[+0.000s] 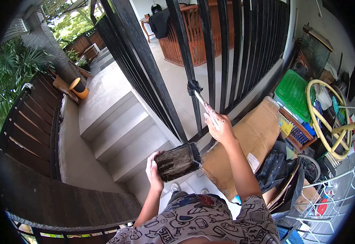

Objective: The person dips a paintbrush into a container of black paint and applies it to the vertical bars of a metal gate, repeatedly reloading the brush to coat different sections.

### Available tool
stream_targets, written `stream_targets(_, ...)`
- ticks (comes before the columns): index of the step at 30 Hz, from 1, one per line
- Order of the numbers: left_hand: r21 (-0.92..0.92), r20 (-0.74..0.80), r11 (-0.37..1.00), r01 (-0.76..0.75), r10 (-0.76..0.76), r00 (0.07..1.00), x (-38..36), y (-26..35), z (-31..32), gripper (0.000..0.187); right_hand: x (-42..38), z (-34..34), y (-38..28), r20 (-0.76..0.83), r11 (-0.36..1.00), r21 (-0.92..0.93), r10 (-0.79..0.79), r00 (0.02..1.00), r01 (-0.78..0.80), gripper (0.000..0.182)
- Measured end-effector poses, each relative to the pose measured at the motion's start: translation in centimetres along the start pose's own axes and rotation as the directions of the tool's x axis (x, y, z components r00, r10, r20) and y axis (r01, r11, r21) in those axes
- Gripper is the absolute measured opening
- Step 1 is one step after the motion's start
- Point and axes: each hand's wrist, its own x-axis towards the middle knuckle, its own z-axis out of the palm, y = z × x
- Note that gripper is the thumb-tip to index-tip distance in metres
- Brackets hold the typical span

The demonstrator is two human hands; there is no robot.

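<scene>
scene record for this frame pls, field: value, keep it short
setting: outdoor porch, concrete steps, black railing bars
left hand: holds paint tray, dark paint inside
right hand: holds paintbrush, bristles against a black bar
brush contact: on the bar, at mid height
clutter right: cardboard box, green lid, yellow hose, wire rack
left side: dark wooden bench, plants
other people: none visible

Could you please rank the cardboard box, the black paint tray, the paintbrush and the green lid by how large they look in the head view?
1. cardboard box
2. green lid and paint tray: they look alike, and the tray is nearer the camera, so no ranking.
3. paintbrush
</scene>
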Motion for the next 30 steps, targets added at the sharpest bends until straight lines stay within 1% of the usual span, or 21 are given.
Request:
stream_targets(2, 0.028, 0.008, 1.000, -0.005, 0.004, 1.000, 0.0, -0.2, 0.2, 0.052, -0.7, -0.2, 0.7, 0.054, 0.997, -0.038, 0.067, 0.996, -0.065, 0.045)
stream_targets(3, 0.040, 0.012, 0.999, -0.007, 0.007, 1.000, 0.0, -0.2, 0.3, 0.054, -1.0, -0.1, 1.0, 0.059, 0.997, -0.036, 0.072, 0.996, -0.070, 0.045)
stream_targets(5, 0.042, 0.004, 0.999, -0.005, 0.005, 1.000, -0.2, 0.2, 0.7, 0.050, -1.8, 0.1, 1.4, 0.067, 0.996, -0.037, 0.084, 0.994, -0.082, 0.044)
stream_targets(8, 0.041, 0.017, 0.999, -0.009, 0.009, 1.000, -0.2, 0.1, 0.9, 0.047, -2.2, 0.0, -0.1, 0.072, 0.988, -0.039, 0.152, 0.986, -0.149, 0.043)
stream_targets(11, 0.035, 0.002, 0.999, 0.001, -0.002, 1.000, -0.5, -0.2, 0.9, 0.047, -2.7, 0.1, -0.4, 0.007, 0.999, -0.038, 0.006, 1.000, -0.006, 0.042)
stream_targets(12, 0.035, -0.006, 0.999, 0.005, -0.005, 1.000, -0.6, -0.1, 0.9, 0.046, -3.0, 0.1, -0.5, -0.021, 1.000, -0.024, -0.019, 1.000, 0.018, 0.040)
stream_targets(15, 0.073, -0.007, 0.997, -0.004, 0.005, 1.000, -0.9, -0.5, 0.4, 0.046, -4.5, -0.5, -1.5, 0.044, 0.955, 0.205, 0.210, 0.977, -0.215, 0.038)
stream_targets(16, 0.092, -0.006, 0.996, -0.010, 0.011, 1.000, -0.9, -0.5, 0.3, 0.046, -5.2, -0.5, -0.9, 0.051, 0.934, 0.255, 0.243, 0.969, -0.248, 0.036)
stream_targets(19, 0.086, -0.025, 0.996, 0.001, 0.001, 1.000, -0.8, -0.4, 0.4, 0.047, -5.5, -0.8, -1.5, 0.027, 0.909, 0.347, 0.237, 0.971, -0.231, 0.033)
stream_targets(22, 0.075, -0.042, 0.997, 0.006, -0.003, 0.999, -0.8, 0.4, 0.9, 0.048, -4.1, -1.2, -3.1, 0.024, 0.953, 0.286, 0.099, 0.995, -0.101, 0.034)
stream_targets(25, 0.098, -0.010, 0.995, -0.004, 0.005, 1.000, -0.8, 0.3, 0.8, 0.053, -1.4, -1.5, -3.8, 0.021, 0.959, 0.284, -0.027, 0.999, 0.020, 0.034)
stream_targets(26, 0.080, -0.011, 0.997, -0.009, 0.009, 1.000, -0.8, -0.1, 0.8, 0.051, -0.1, -1.8, -4.5, 0.031, 0.969, 0.232, -0.094, 0.995, 0.084, 0.034)
stream_targets(29, 0.044, -0.014, 0.999, -0.017, 0.018, 1.000, -0.7, -0.8, 0.7, 0.048, 2.5, -0.5, -3.9, 0.062, 0.982, 0.184, -0.063, 0.996, 0.050, 0.033)
stream_targets(30, 0.045, -0.016, 0.999, -0.014, 0.015, 1.000, -0.7, -0.5, 1.0, 0.049, 3.2, 0.0, -3.4, 0.053, 0.990, 0.111, -0.089, 0.995, 0.082, 0.032)
